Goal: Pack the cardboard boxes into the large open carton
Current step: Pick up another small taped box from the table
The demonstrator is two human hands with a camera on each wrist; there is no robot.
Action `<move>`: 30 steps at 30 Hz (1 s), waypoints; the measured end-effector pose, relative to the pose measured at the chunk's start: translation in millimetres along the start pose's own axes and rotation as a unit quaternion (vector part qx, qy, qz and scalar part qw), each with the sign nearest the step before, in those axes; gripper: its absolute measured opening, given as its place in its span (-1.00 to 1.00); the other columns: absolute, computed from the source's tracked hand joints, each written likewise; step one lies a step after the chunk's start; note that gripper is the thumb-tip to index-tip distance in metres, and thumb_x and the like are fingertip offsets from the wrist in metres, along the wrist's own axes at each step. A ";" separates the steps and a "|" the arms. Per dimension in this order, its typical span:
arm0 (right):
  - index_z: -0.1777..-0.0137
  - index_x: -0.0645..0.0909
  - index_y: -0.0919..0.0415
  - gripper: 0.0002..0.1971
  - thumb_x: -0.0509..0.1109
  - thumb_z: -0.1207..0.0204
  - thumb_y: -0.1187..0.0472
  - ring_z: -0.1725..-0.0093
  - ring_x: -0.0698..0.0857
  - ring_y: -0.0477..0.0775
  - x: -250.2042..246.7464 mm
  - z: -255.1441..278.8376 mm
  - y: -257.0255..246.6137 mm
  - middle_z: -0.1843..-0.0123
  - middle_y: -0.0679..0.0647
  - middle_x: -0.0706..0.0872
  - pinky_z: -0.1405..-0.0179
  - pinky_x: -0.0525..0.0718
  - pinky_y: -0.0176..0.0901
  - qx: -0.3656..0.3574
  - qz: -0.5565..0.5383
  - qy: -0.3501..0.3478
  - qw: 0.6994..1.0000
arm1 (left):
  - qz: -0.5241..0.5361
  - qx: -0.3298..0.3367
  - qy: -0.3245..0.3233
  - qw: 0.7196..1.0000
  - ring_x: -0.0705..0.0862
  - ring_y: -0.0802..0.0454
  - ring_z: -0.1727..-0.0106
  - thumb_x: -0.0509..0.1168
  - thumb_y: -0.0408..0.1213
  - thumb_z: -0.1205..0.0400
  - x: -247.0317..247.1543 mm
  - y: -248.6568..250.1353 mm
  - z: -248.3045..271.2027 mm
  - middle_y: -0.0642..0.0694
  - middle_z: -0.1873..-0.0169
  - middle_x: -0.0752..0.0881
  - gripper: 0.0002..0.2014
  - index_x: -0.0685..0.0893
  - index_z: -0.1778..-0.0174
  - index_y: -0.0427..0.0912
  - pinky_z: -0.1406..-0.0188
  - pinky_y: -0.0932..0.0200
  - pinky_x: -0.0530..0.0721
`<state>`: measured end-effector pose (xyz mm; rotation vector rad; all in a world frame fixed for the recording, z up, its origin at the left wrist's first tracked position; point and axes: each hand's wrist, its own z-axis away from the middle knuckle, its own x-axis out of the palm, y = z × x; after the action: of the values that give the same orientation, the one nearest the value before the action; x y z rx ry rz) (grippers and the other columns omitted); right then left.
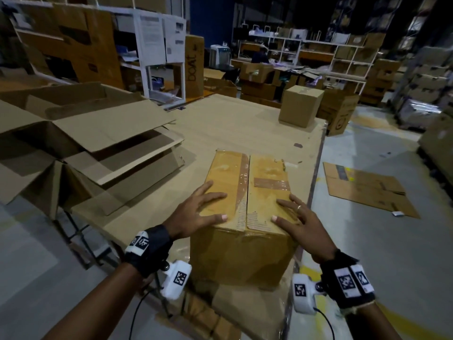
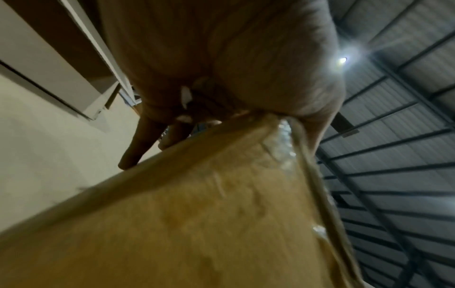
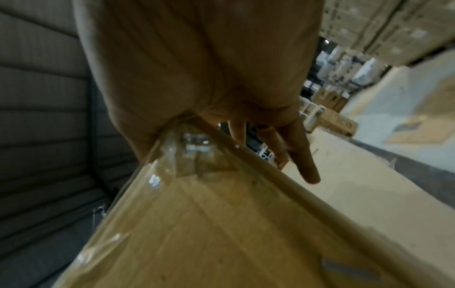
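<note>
A taped brown cardboard box [image 1: 245, 251] stands on the near end of the cardboard-covered table [image 1: 220, 123]. My left hand [image 1: 208, 209] lies flat on its top near the left corner, fingers spread and straight. On the right corner my right hand [image 1: 291, 213] lies the same way, a ring on one finger. In the wrist views the left hand [image 2: 216, 78] and right hand [image 3: 197, 68] press on the box [image 2: 197, 224] [image 3: 221, 233] with fingers extended. The large open carton [image 1: 73, 133] stands to the left, flaps spread. A second closed box [image 1: 300, 106] stands at the table's far right.
The table's right edge [image 1: 318, 168] drops to a grey floor where a flattened carton [image 1: 367, 190] lies. White shelving [image 1: 157, 57] and stacked cartons [image 1: 340, 114] stand beyond the table. The open carton's flaps [image 1: 137, 153] reach onto the table's left side.
</note>
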<state>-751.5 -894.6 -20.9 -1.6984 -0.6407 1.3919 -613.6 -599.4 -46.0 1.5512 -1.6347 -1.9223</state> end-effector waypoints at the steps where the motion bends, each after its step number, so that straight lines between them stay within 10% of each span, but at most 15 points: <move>1: -0.50 0.57 -0.31 -0.40 0.59 -0.44 -0.17 -0.67 0.31 -0.02 -2.3 -3.5 0.7 -0.77 -0.30 0.17 -0.56 0.51 0.10 0.004 -0.014 -0.024 1.000 | 0.020 0.010 -0.013 1.000 0.23 0.08 -0.76 0.41 0.60 -0.28 -2.6 -3.5 -2.4 0.22 -0.80 0.10 -0.09 0.57 -0.57 0.35 -0.66 -0.13 0.43; 8: -0.59 0.29 -0.57 -0.12 0.59 -0.26 -0.47 -0.70 0.29 0.06 -4.1 -34.6 13.0 -0.78 -0.34 0.03 -0.61 0.45 0.24 0.011 -0.022 -0.085 0.996 | 0.067 0.023 -0.049 0.996 0.22 0.26 -0.74 0.51 0.24 -0.45 -17.4 -13.1 -30.4 0.26 -0.77 0.13 -0.29 0.61 -0.56 0.24 -0.41 0.53 0.42; 15: -0.57 0.42 -0.40 -0.11 0.68 -0.21 -0.33 -0.58 0.43 0.09 11.4 -42.3 -4.0 -0.66 -0.17 0.38 -0.50 0.55 0.22 0.005 -0.022 -0.052 0.998 | 0.028 0.040 -0.040 0.998 0.21 0.13 -0.78 0.55 0.17 -0.42 -29.4 -12.3 -38.5 0.13 -0.81 0.14 -0.30 0.66 -0.53 0.18 -0.69 -0.14 0.41; 30: -0.52 0.47 -0.47 -0.22 0.64 -0.26 -0.15 -0.45 0.43 -0.04 80.2 -70.3 -193.6 -0.68 -0.22 0.36 -0.24 0.53 0.05 -0.148 -0.005 0.005 0.989 | -0.077 0.147 0.056 0.984 0.16 0.10 -0.79 0.47 0.25 -0.46 -235.1 16.9 8.8 0.16 -0.81 0.11 -0.29 0.59 -0.58 0.23 -0.68 -0.35 0.35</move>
<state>-641.3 -747.7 102.1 -1.9265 -0.8839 1.3306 -524.7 -438.3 101.7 1.9114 -1.8659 -1.6815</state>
